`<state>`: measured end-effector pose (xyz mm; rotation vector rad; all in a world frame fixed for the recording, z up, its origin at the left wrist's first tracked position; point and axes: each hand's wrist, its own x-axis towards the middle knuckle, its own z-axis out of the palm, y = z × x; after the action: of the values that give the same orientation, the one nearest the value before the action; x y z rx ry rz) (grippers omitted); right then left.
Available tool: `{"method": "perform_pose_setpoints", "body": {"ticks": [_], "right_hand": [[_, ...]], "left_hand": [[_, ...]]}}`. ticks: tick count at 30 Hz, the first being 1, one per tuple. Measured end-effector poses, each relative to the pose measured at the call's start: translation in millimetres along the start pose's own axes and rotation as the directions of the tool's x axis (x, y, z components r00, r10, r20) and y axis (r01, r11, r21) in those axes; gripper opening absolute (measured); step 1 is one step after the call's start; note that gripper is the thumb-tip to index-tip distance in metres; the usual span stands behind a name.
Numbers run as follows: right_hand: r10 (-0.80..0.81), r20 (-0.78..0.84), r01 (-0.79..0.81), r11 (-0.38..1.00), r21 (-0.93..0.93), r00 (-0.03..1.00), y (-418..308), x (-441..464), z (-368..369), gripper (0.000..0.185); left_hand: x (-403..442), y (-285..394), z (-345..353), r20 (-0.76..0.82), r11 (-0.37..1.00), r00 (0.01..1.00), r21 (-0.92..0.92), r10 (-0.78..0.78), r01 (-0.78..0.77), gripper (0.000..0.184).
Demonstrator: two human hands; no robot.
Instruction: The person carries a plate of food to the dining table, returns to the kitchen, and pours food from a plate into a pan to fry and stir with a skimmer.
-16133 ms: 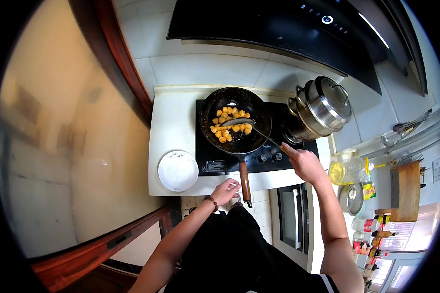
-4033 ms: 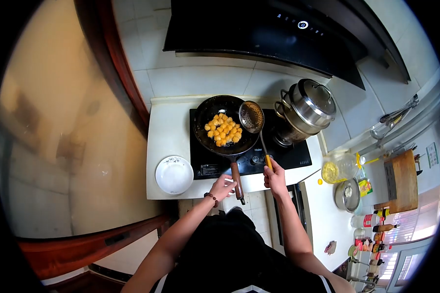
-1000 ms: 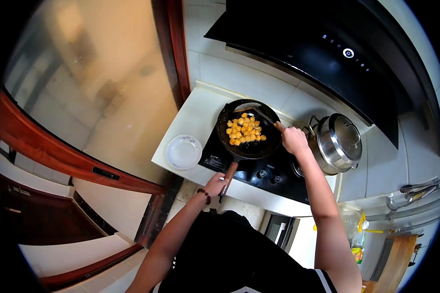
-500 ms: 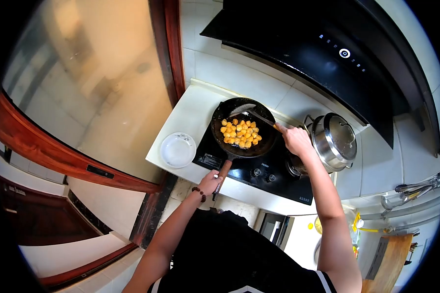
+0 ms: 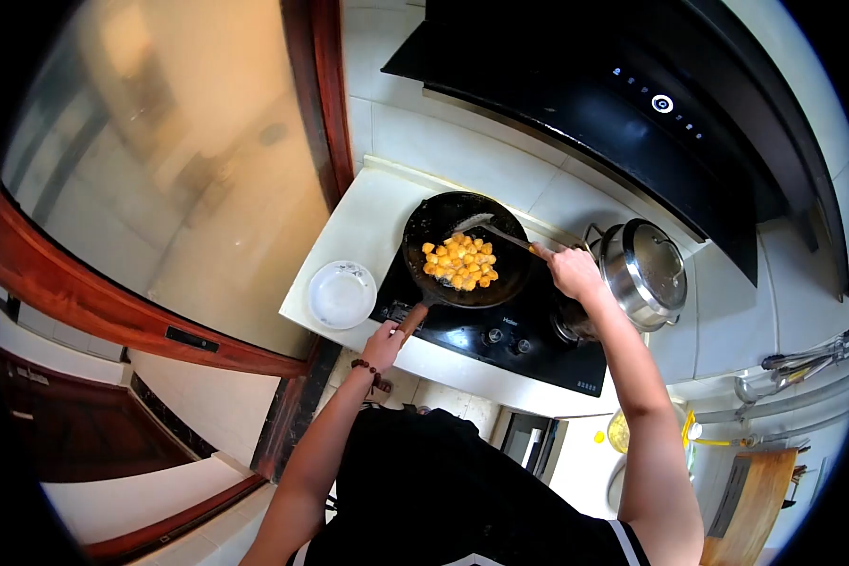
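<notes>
My left hand (image 5: 382, 345) is closed round the brown wooden handle of a dark wok (image 5: 486, 294) on the black cooktop (image 5: 462, 330). Several golden-brown fried chunks (image 5: 460, 261) lie heaped in the wok; I cannot tell what food they are. My right hand (image 5: 574, 272) grips the handle of a metal spatula (image 5: 507, 234). The spatula reaches in over the wok's right side, and its blade rests near the far inner wall, behind the chunks.
A white plate (image 5: 342, 294) stands on the counter left of the wok. To the right is a lidded steel pot (image 5: 643, 274). The black range hood (image 5: 575, 94) hangs above. Ladles (image 5: 802, 366) hang at the far right.
My left hand and the wok handle have swung to the left, turning the wok slightly. The chunks have bunched closer together. The spatula blade sits a little lower in the wok.
</notes>
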<state>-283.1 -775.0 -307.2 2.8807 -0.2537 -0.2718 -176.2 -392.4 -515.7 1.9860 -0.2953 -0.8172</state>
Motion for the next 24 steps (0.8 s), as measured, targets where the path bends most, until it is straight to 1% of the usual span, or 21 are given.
{"method": "perform_pose_setpoints", "body": {"ticks": [1, 2, 3, 5, 6, 8, 9, 10, 11, 12, 13, 14, 16, 17, 19, 20, 21, 23, 24], "right_hand": [[0.038, 0.009, -0.038, 0.999, 0.005, 0.999, 3.3, -4.4, 6.3, 0.063], [0.048, -0.035, -0.046, 0.998, 0.045, 0.998, 7.3, -8.7, 15.5, 0.061], [0.058, -0.034, -0.056, 0.997, 0.047, 0.998, 4.8, -16.0, 12.5, 0.061], [0.174, -0.065, -0.153, 0.957, 0.246, 0.983, -3.8, -36.8, -3.1, 0.058], [0.193, -0.146, -0.137, 0.936, 0.324, 0.97, -6.6, -48.8, -5.5, 0.055], [0.234, -0.118, -0.183, 0.925, 0.333, 0.965, -11.8, -75.3, -20.5, 0.054], [0.266, -0.098, -0.219, 0.915, 0.338, 0.959, -14.4, -86.7, -33.3, 0.054], [0.295, -0.027, -0.273, 0.911, 0.308, 0.955, -19.4, -97.8, -51.6, 0.052], [0.28, -0.029, -0.261, 0.922, 0.287, 0.959, -18.5, -107.8, -56.4, 0.052], [0.276, 0.003, -0.269, 0.932, 0.243, 0.961, -22.5, -115.9, -67.2, 0.053], [0.275, 0.035, -0.276, 0.94, 0.2, 0.961, -26.4, -121.9, -75.9, 0.055], [0.289, 0.045, -0.292, 0.934, 0.207, 0.956, -28.9, -126.0, -78.8, 0.055], [0.211, 0.079, -0.218, 0.972, 0.085, 0.974, -32.6, -132.5, -81.0, 0.06], [0.227, 0.087, -0.234, 0.968, 0.089, 0.97, -36.5, -132.9, -80.7, 0.06], [0.181, 0.126, -0.185, 0.983, 0.018, 0.975, -44.5, -130.8, -81.3, 0.063], [0.154, 0.13, -0.154, 0.988, -0.01, 0.98, -47.9, -128.6, -79.1, 0.064], [0.159, 0.136, -0.16, 0.987, -0.007, 0.978, -53.1, -124.9, -77.2, 0.064], [0.18, 0.161, -0.182, 0.983, -0.001, 0.97, -64.1, -115.2, -73.0, 0.064], [0.177, 0.132, -0.181, 0.983, 0.016, 0.975, -67.4, -111.0, -62.7, 0.064]], "left_hand": [[-2.4, 1.4, 0.5, -0.017, 0.999, 0.999, 0.023, 0.028, -0.028, 0.04], [-2.9, 2.7, 0.3, -0.034, 0.997, 0.998, 0.047, 0.057, -0.056, 0.04], [-1.0, 2.2, 0.2, -0.026, 0.997, 0.998, 0.052, 0.062, -0.061, 0.04], [2.2, -1.2, -0.4, 0.051, 1.0, 0.999, 0.003, -0.02, 0.02, 0.04], [2.8, -2.6, 0.5, 0.059, 1.0, 0.998, 0.008, -0.02, 0.019, 0.04], [2.7, -4.9, 5.7, 0.037, 0.997, 0.996, 0.01, 0.081, -0.081, 0.03], [3.9, -6.3, 8.2, 0.049, 0.996, 0.995, 0.017, 0.082, -0.083, 0.03], [4.2, -8.7, 10.9, 0.119, 0.999, 0.992, -0.014, 0.037, -0.035, 0.033], [3.5, -9.8, 14.1, 0.191, 0.999, 0.981, -0.039, -0.012, 0.019, 0.036], [-2.9, 1.0, 14.0, 0.213, 0.998, 0.977, -0.047, -0.028, 0.038, 0.033], [-3.0, 3.5, 15.7, 0.226, 0.999, 0.974, -0.035, -0.028, 0.037, 0.033], [-3.8, 4.1, 17.0, 0.244, 0.998, 0.97, -0.057, -0.014, 0.029, 0.032], [-6.3, 9.1, 17.4, 0.282, 0.995, 0.96, -0.094, 0.001, 0.027, 0.03], [-6.1, 11.3, 15.9, 0.297, 0.996, 0.955, -0.085, 0.001, 0.025, 0.03], [-4.5, 13.0, 13.2, 0.316, 0.998, 0.948, -0.069, 0.027, -0.006, 0.03], [0.0, 7.1, 13.4, 0.364, 0.994, 0.931, -0.103, 0.003, 0.038, 0.032], [2.0, 5.5, 11.2, 0.372, 0.994, 0.928, -0.099, -0.001, 0.04, 0.032], [4.4, 1.9, 9.8, 0.379, 0.997, 0.923, -0.048, 0.069, -0.055, 0.035], [2.5, 9.2, 6.3, 0.411, 0.996, 0.912, -0.08, 0.01, 0.025, 0.025]]}}
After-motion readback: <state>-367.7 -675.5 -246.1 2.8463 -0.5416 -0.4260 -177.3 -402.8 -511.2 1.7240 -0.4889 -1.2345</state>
